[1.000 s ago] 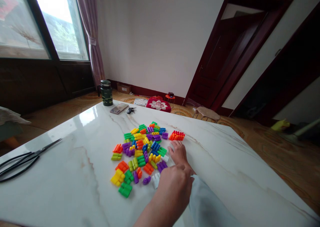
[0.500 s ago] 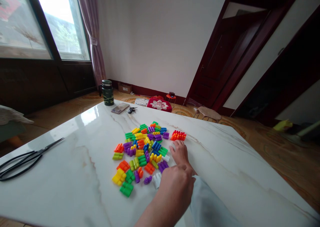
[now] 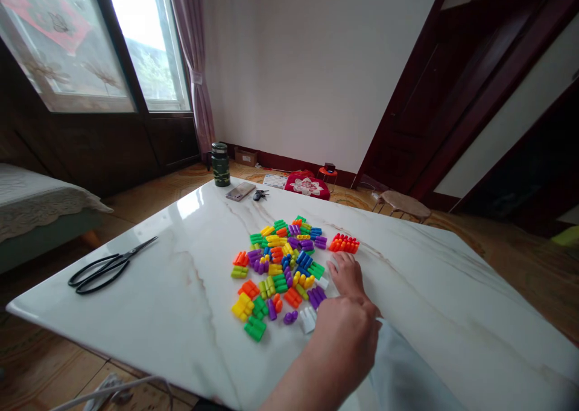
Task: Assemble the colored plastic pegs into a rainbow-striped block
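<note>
My left hand (image 3: 350,329) reaches across in front and is closed at my right wrist, on the cuff of a light blue sleeve (image 3: 402,369). Its fingertips are mostly hidden. Beyond it my right hand (image 3: 347,273) lies on the table, fingers spread and pointing away. Just past its fingertips sits a joined group of red building blocks (image 3: 344,243). To its left spread many loose plastic blocks: a yellow piece (image 3: 243,306), a green piece (image 3: 255,329), a purple piece (image 3: 290,317) and a white piece (image 3: 308,319) among them.
Black-handled scissors (image 3: 111,269) lie at the left of the white marble-patterned table (image 3: 181,338). Near the far corner stand a camouflage flask (image 3: 220,165), a phone (image 3: 240,191) and keys (image 3: 260,195). A round stool (image 3: 404,204) is beyond the far edge.
The view has swung left, so everything on the table appears farther right. Both hands keep nearly the same pose, the left at the right cuff. The blocks look unmoved.
</note>
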`<state>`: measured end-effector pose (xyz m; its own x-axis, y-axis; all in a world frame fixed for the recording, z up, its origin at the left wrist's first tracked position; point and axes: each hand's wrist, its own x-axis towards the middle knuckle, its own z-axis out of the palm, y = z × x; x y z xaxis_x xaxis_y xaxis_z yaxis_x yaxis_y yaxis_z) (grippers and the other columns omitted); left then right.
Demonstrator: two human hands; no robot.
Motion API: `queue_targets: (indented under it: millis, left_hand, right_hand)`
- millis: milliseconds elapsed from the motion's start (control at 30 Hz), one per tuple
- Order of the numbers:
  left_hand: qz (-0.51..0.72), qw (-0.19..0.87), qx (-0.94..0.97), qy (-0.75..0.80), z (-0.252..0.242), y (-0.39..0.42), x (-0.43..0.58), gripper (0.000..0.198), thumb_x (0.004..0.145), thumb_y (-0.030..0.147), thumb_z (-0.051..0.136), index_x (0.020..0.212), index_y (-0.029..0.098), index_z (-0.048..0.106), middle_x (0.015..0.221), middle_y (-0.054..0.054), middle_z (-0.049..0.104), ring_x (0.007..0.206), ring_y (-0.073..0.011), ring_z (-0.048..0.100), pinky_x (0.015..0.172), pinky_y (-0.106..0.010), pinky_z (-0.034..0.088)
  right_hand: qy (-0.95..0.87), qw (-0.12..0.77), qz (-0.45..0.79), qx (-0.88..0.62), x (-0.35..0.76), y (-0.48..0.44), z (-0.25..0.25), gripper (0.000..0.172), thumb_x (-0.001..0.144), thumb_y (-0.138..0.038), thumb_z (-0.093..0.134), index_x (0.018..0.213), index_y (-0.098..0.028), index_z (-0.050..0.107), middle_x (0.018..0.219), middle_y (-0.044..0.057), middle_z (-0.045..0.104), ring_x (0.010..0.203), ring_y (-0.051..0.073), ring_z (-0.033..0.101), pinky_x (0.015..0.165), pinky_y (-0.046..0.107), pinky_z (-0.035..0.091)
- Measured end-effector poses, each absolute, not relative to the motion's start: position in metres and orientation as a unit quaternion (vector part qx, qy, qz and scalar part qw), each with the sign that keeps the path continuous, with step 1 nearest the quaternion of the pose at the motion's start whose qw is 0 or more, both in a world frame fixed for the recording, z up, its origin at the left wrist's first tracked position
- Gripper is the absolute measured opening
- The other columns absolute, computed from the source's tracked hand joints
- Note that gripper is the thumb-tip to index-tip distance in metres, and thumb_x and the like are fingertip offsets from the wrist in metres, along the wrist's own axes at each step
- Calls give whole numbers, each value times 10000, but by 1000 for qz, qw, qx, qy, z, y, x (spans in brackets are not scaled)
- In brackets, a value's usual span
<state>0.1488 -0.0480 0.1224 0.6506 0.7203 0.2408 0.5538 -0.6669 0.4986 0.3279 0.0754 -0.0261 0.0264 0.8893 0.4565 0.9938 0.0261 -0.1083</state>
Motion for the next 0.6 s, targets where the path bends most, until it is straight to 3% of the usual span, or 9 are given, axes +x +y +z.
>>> queue_targets:
  millis: [133, 333, 433, 600]
  left_hand:
    - [237, 200, 884, 349, 121, -46, 148, 221, 880, 267, 460, 824, 179, 654, 788, -59, 680, 678, -186, 645, 586, -256, 468]
    - [354, 205, 857, 312, 126, -45, 147, 217, 898, 259, 439, 962, 233, 644, 796, -16, 665, 674, -149, 618, 614, -243, 469]
    - [396, 206, 846, 291, 128, -47, 145, 236, 911, 239, 417, 1025, 240, 623, 833, -6, 666, 696, -135, 619, 657, -241, 478]
    - [397, 206, 853, 269, 127, -47, 143, 220, 891, 207, 446, 1018, 243, 622, 834, 2, 668, 694, -127, 624, 648, -229, 482]
  right_hand:
    - [-686, 247, -123, -673, 330, 75, -26, 241, 856, -238, 490, 994, -155, 669, 1020, 100, 659, 990, 222, 537, 852, 331, 390]
    - [-718, 443, -55, -534, 255, 53, 11, 224, 855, -205, 483, 965, -216, 677, 947, 49, 668, 904, 198, 584, 805, 326, 429]
    - [-813, 386, 28, -436, 201, 39, 34, 290, 809, -159, 537, 1048, -265, 661, 1003, 1, 664, 924, 194, 587, 839, 334, 410]
    - [-858, 278, 104, -420, 158, 35, 46, 491, 767, -20, 477, 1133, -309, 631, 1106, -24, 652, 1017, 162, 540, 874, 323, 353]
